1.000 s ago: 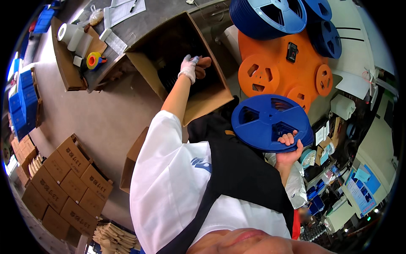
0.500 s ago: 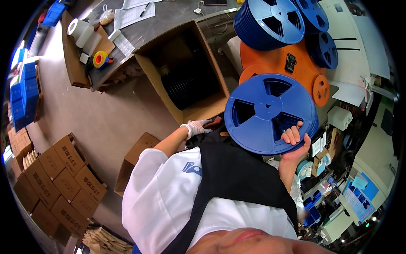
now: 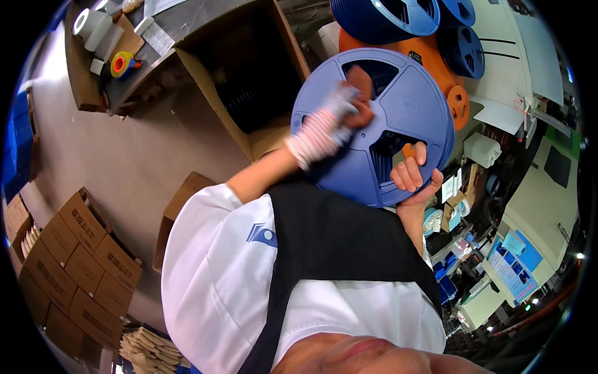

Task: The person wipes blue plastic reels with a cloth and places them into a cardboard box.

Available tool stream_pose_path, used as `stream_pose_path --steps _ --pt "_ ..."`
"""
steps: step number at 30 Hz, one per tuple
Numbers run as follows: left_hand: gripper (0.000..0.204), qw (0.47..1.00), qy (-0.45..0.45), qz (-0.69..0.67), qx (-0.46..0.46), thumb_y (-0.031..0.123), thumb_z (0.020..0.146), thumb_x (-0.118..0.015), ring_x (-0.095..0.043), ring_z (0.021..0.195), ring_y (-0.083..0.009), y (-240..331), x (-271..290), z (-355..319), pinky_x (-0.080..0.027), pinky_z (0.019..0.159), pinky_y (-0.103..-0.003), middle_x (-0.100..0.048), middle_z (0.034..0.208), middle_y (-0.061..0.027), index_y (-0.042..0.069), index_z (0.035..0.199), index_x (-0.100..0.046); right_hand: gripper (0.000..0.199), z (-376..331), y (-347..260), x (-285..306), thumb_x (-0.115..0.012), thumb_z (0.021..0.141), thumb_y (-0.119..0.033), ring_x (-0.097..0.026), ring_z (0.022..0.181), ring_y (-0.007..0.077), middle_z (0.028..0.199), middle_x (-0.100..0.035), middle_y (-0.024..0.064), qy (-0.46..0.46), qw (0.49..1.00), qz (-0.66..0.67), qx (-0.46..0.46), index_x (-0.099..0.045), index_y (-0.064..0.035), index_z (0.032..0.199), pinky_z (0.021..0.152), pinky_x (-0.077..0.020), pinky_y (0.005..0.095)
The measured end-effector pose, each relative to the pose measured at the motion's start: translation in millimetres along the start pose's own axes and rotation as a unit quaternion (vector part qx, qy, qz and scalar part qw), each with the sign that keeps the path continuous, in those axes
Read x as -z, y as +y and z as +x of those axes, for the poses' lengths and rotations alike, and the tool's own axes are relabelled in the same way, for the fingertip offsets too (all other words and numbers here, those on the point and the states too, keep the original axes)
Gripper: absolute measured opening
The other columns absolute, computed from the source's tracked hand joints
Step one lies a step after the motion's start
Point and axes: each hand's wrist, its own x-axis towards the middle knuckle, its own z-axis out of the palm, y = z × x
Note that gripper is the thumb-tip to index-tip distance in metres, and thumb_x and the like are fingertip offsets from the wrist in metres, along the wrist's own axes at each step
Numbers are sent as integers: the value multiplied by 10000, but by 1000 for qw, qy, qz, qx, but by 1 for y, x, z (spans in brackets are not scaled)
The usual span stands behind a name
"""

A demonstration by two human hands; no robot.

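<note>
A stack of blue plastic reels (image 3: 405, 93) stands tilted in front of my chest, its round spoked face toward me. My right hand (image 3: 414, 174) is bare and grips the reels at the lower right, its fingers hooked into a cutout and the thumb on the rim. Across the reel's face lies my left hand (image 3: 327, 128), in a white striped glove and smeared by motion. A reddish-brown piece (image 3: 360, 81), apparently a cloth, is in its fingers. It lies over the reel near the upper cutout.
An open cardboard box (image 3: 215, 93) with dark reels inside stands at left. More blue reels (image 3: 386, 19) rest on an orange table (image 3: 430, 53) ahead. A grey bench (image 3: 165, 37) carries rolls and a yellow tape roll (image 3: 121, 64). Stacked cartons (image 3: 81, 268) stand at lower left.
My left hand has come up from beside the box onto the reel's face with the reddish-brown piece. The reels and my right hand have shifted slightly left and up in view.
</note>
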Motion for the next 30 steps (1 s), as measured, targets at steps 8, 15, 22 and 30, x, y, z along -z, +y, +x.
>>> stream_pose_path --steps 8,15,22,30 --pt "242 888 118 -372 243 -19 832 -475 -486 681 -65 -118 -23 3 -394 575 -159 -558 1016 -28 82 1044 -535 309 -5 6 -4 -626 784 -277 -401 425 88 504 -393 -29 11 1000 -23 -7 -372 -107 834 454 -330 227" --pt "352 998 15 -8 -61 -48 722 -541 -555 1021 -248 -10 -37 18 -439 888 -312 -533 1182 -127 63 1056 -536 326 -12 8 0 -638 772 -293 -398 416 87 495 -397 -36 23 999 -27 0 -372 -114 827 438 -335 231" --pt "302 999 9 -49 -16 -113 703 -545 -526 1125 -255 -12 -38 1 -434 910 -336 -531 1206 -135 34 966 -547 328 -17 9 5 -637 767 -291 -412 412 85 484 -396 -38 8 1000 -23 1 -363 -119 820 437 -349 225" --pt "342 989 19 85 -118 -61 662 -603 -478 1135 -375 11 -33 41 -426 920 -394 -530 1206 -168 58 979 -556 328 -18 9 6 -625 738 -323 -405 419 105 498 -406 -24 12 1000 -19 -16 -384 -111 800 455 -349 252"
